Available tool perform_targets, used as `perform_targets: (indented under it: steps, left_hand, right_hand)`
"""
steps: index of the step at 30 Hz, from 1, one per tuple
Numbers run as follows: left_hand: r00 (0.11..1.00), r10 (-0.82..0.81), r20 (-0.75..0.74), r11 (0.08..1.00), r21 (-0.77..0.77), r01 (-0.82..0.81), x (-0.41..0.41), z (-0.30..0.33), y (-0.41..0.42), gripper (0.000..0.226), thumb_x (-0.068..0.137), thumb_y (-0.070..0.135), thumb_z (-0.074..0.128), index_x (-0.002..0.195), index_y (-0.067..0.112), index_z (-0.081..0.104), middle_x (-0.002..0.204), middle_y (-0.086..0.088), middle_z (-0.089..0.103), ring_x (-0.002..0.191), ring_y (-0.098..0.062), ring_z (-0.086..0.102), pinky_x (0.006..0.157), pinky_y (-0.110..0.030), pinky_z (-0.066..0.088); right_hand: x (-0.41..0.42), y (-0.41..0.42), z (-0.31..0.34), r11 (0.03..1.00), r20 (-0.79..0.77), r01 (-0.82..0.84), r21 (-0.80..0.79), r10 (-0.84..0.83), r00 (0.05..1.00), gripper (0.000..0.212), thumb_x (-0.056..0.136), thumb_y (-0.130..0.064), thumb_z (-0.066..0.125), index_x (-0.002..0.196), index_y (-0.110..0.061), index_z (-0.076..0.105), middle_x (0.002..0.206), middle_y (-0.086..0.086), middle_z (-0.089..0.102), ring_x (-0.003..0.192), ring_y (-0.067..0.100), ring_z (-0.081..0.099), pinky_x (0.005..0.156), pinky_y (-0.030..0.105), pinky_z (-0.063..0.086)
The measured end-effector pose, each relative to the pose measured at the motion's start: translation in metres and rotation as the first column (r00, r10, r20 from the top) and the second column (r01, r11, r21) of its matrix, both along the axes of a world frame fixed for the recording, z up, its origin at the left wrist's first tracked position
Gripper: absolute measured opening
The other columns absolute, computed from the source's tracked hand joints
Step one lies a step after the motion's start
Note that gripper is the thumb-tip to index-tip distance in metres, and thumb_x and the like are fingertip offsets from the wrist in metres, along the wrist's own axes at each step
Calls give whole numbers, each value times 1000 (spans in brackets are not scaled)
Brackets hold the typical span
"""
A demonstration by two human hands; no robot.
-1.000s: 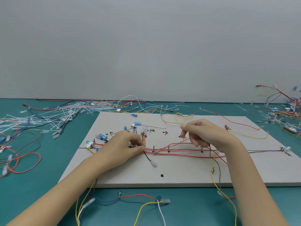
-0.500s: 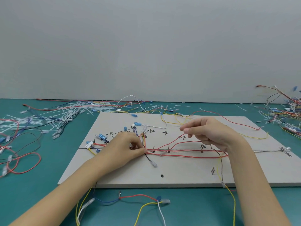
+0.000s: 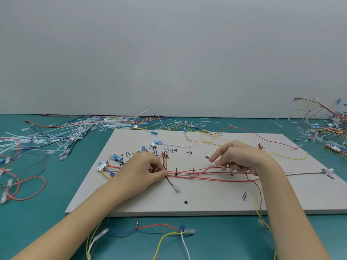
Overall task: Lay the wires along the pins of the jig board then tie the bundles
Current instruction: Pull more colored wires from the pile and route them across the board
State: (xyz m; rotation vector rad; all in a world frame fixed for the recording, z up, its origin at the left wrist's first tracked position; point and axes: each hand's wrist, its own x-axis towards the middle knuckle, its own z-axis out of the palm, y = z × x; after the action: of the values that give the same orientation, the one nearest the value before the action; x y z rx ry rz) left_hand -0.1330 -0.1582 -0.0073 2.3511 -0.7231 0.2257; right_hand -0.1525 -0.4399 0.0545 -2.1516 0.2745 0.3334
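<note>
My left hand pinches the red wires against the jig board at their near end, thumb and fingertips closed on the bundle just beside the upright pins. My right hand grasps the same red wires further along, fingers curled over them with the forefinger stretched out toward my left. Between my two hands the strands run low along the row of pins, some lifting slightly toward my right grip.

To do this well, I judge I should keep the left pinch firm as an anchor and draw the slack out with the right, settling each strand on the proper side of each pin so that none crosses another before tying. Too hard a pull may drag the wires off the pins under my left fingers.

There are no containers here. The cable ties lie in a loose heap on the table beyond my left hand, and spare wires are piled far past my right.
</note>
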Motion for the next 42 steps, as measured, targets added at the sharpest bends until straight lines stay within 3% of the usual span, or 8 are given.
perform_targets:
  steps: [8, 12, 17, 22, 26, 33, 36, 42]
  left_hand:
    - [992, 101, -78, 991, -82, -107, -1, 1, -7, 16, 74, 27, 82, 64, 20, 71, 65, 11, 68, 68, -6, 61, 64, -23, 49]
    - [991, 121, -53, 989, -76, -125, -2, -2, -9, 20, 74, 27, 81, 63, 21, 66, 63, 13, 65, 66, -4, 58, 60, -16, 45]
    - [996, 78, -53, 991, -107, -83, -4, 0, -10, 20, 75, 24, 80, 72, 30, 61, 73, 17, 65, 69, -4, 58, 63, -13, 41]
    - [996, -2, 89, 999, 44, -2, -9, 5, -14, 10, 84, 23, 73, 88, 32, 74, 93, 11, 59, 91, -8, 48, 83, -23, 39]
    - [981, -84, 174, 989, 135, 60, -16, 6, -22, 16, 89, 29, 65, 102, 30, 75, 97, 12, 56, 96, -13, 45, 88, -29, 39]
    - [979, -145, 140, 975, 187, 117, -24, 10, -35, 23, 91, 33, 61, 114, 32, 67, 101, 9, 50, 98, -9, 42, 90, -29, 37]
    - [970, -194, 146, 963, 215, 160, -27, 14, -44, 25, 93, 35, 60, 117, 33, 65, 103, 8, 50, 99, -11, 43, 90, -28, 35]
    - [965, -260, 44, 959, 132, 253, -40, 14, -72, 25, 93, 46, 55, 102, 29, 71, 89, 12, 56, 88, -10, 49, 84, -29, 39]
  right_hand:
    - [1, 3, 0, 1000, 167, -16, 26, 12, 986, 15, 78, 9, 61, 79, -3, 70, 62, 3, 66, 50, 16, 57, 58, 24, 42]
    - [0, 4, -3, 1000, 72, 13, 10, -14, 997, 18, 82, 10, 57, 89, -6, 55, 50, 5, 57, 43, 15, 55, 45, 17, 41]
    - [-2, 1, 2, 1000, 130, -19, -6, 19, 991, 17, 80, 9, 60, 89, -6, 60, 56, 4, 57, 47, 16, 59, 57, 26, 42]
    - [-3, 3, 3, 997, 51, -65, -28, 66, 996, 17, 80, 9, 58, 90, -4, 62, 47, 7, 53, 45, 22, 55, 55, 29, 47]
    - [-7, 2, 4, 995, -38, -87, -50, 85, 996, 17, 81, 8, 57, 91, -4, 63, 51, 8, 55, 40, 22, 53, 45, 25, 46]
    - [-12, -2, 3, 985, -113, -150, -88, 140, 984, 7, 84, -5, 68, 91, -4, 66, 52, 3, 56, 39, 14, 51, 39, 22, 41]
    - [-11, -5, 2, 987, -118, -128, -99, 116, 986, 15, 80, -10, 75, 90, 0, 69, 52, 2, 54, 39, 14, 53, 39, 21, 42]
    - [-7, -6, -1, 995, -73, -73, -71, 68, 995, 8, 80, -6, 73, 85, 0, 72, 46, 1, 52, 36, 14, 50, 36, 19, 38]
